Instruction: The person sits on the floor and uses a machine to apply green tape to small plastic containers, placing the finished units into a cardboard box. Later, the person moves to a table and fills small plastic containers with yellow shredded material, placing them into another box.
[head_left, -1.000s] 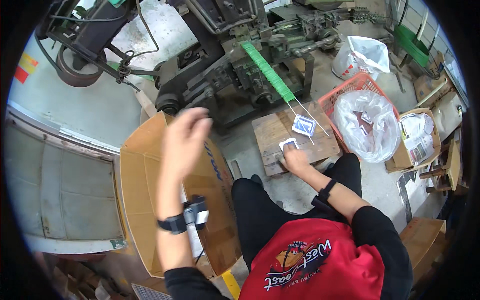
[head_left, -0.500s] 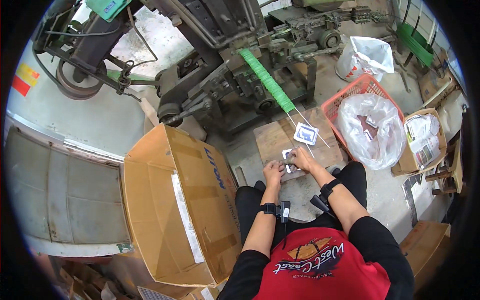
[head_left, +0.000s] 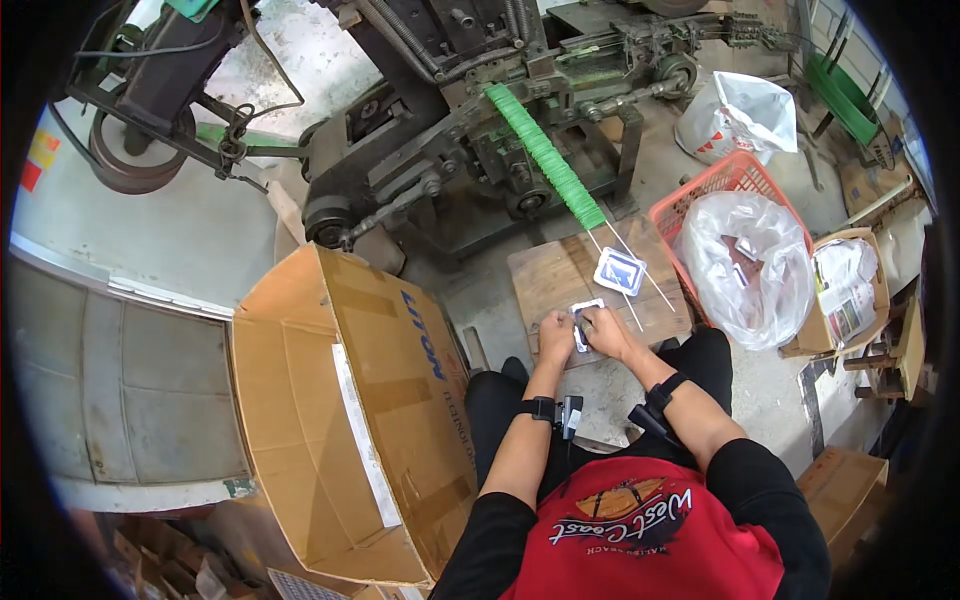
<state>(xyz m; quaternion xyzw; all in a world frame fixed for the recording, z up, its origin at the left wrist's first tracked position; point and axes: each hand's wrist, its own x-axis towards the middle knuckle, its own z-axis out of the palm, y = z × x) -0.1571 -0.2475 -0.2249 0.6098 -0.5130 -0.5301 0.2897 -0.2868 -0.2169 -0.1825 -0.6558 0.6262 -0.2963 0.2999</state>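
Observation:
A small white-and-blue packet (head_left: 581, 308) lies on the wooden board (head_left: 533, 272) in front of me. My left hand (head_left: 556, 338) is closed at its left edge, fingers bent inward. Over its right side my right hand (head_left: 606, 331) is closed, fingertips pinched together. A small dark object seems to sit between the fingers, too small to name. Just beyond, a second white-and-blue packet (head_left: 620, 272) rests by two thin metal rods (head_left: 652, 282). A long row of green pieces (head_left: 545, 155) is threaded along these rods, sloping down from the machine.
A dark metal machine (head_left: 400, 150) stands ahead. To my left is a large open cardboard box (head_left: 400, 400). On the right are a red basket (head_left: 664, 215) with a clear plastic bag (head_left: 735, 310), a white sack (head_left: 725, 120) and a carton of papers (head_left: 815, 340).
The view has shifted slightly. My hands have drawn a little apart in height, the right turning down onto the near packet, and the small dark object between them has moved with the fingers.

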